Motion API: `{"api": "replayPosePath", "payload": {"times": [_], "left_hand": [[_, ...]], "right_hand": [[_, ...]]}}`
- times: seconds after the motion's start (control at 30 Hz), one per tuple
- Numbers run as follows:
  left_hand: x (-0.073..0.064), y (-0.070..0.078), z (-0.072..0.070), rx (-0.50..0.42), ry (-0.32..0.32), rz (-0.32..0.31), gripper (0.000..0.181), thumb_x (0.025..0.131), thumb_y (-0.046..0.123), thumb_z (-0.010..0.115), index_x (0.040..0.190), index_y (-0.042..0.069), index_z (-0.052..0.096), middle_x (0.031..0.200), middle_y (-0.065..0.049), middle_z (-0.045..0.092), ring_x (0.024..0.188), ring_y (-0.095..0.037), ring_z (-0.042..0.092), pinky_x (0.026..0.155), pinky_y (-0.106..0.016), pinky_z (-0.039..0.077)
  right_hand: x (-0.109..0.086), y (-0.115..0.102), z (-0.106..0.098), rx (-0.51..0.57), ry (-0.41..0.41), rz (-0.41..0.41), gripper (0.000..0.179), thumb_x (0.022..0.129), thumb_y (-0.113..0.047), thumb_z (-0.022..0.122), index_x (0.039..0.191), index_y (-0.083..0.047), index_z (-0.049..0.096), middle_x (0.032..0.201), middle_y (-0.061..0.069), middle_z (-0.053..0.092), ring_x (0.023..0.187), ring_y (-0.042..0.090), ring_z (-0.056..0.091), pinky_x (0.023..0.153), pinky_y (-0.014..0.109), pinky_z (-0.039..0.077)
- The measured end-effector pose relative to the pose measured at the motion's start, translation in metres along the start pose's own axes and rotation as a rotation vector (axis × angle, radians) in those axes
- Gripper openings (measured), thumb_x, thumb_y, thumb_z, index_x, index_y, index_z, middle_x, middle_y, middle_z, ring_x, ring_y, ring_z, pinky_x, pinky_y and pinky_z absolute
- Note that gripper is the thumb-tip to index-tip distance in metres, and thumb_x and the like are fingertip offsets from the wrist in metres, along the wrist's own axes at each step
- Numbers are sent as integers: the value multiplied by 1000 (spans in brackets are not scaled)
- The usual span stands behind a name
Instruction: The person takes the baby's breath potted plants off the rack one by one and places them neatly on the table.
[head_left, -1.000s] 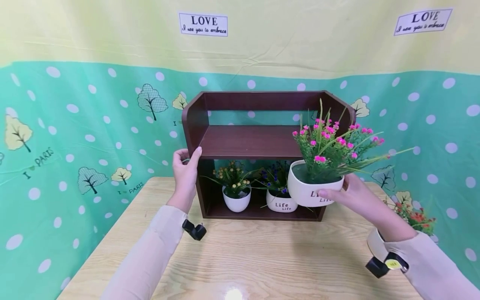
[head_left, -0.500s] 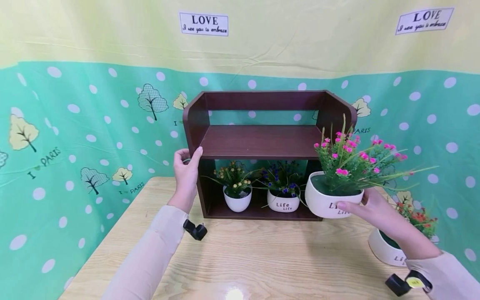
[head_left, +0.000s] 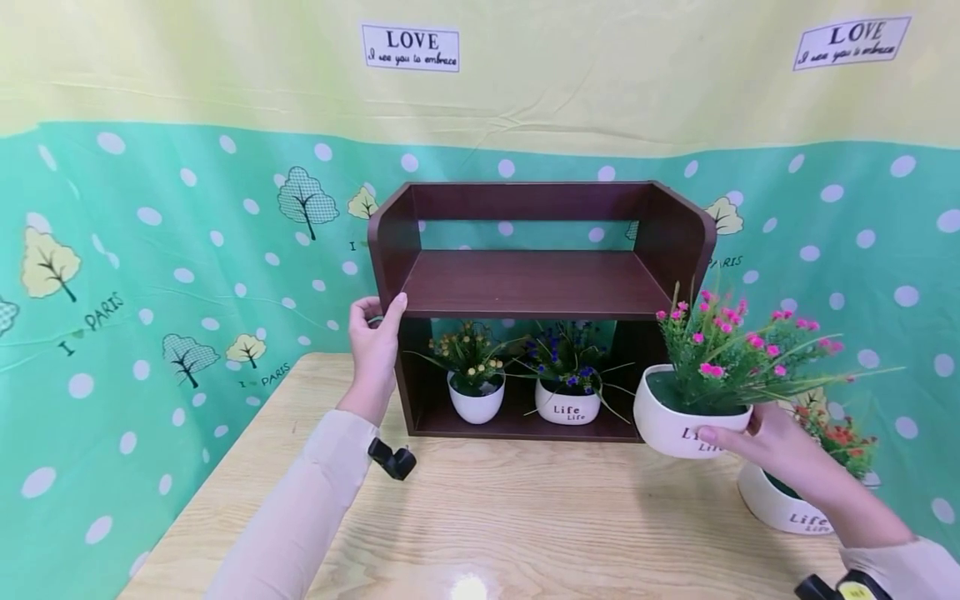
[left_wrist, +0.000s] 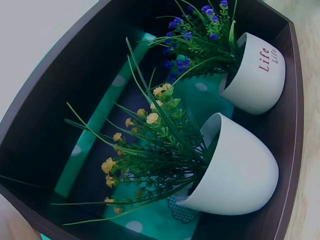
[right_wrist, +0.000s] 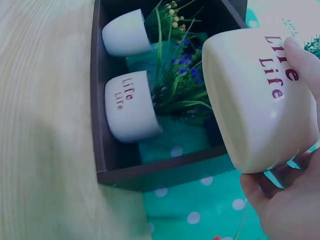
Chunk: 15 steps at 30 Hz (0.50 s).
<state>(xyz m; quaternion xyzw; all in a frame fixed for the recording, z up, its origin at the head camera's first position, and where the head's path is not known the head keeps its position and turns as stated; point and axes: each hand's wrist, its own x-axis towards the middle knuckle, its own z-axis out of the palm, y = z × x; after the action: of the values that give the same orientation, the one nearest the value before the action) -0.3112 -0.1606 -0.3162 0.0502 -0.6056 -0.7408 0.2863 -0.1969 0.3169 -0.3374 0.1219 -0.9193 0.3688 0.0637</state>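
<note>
a pink-flowered plant (head_left: 750,342) and its green base are being held in a white oval planter (head_left: 686,425), lettered "life". this planter is being grasped at its right end by the right hand (head_left: 795,454), with the thumb being pressed on the lettered face; it is being held above the wooden table (head_left: 510,517), just in front of the lower right corner of the dark brown two-tier shelf (head_left: 536,282). in the shelf's lower compartment, two more plants are being contained: a yellow-flowered one (head_left: 465,350) in a rounded white pot (head_left: 477,406), and a blue-flowered one (head_left: 567,358) in a lettered white pot (head_left: 567,408) to its right. at the table's right, a red-flowered plant (head_left: 840,437) is being held by another lettered planter (head_left: 780,504), which is being partly hidden by the right forearm.

the grasped planter's mouth is being pointed upward, its lettering is being turned toward the person, and its long axis is being held roughly sideways, the rim being sloped down to the right. the shelf's left side panel is being gripped by the left hand (head_left: 375,350), thumb at the front edge.
</note>
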Motion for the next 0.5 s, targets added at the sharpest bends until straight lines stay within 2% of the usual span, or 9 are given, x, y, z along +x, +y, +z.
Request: {"api": "replayPosePath", "payload": {"times": [0.2,0.3,0.4,0.5], "left_hand": [[0,0,0,-7,-5,9,38,90,37,76,107,17,49,107,0,47,98,-18,43,83,-27,40],[0,0,-1,0,1,3,38,90,38,76,108,18,49,107,0,47,98,-18,43,83,-27,41],[0,-1,-1,9,4,-1,38,89,38,76,108,18,49,107,0,47,97,-17,43,83,-27,41],[0,-2,-1,8,2,2,39,90,38,76,109,17,50,107,-1,47,98,-18,44,84,-27,41]], "right_hand": [[-7,14,6,-19,3,21,69,92,-25,75,144,2,40,121,18,62,94,0,56,76,23,50],[-10,19,9,-24,-5,16,73,92,-26,76,148,-1,37,127,18,61,101,3,57,79,20,47],[-14,21,11,-52,-35,23,76,92,-30,74,151,-3,35,134,20,57,112,18,57,83,22,46],[-18,25,13,-81,-84,68,74,94,-34,71,149,1,37,133,21,58,115,32,56,86,31,47]]}}
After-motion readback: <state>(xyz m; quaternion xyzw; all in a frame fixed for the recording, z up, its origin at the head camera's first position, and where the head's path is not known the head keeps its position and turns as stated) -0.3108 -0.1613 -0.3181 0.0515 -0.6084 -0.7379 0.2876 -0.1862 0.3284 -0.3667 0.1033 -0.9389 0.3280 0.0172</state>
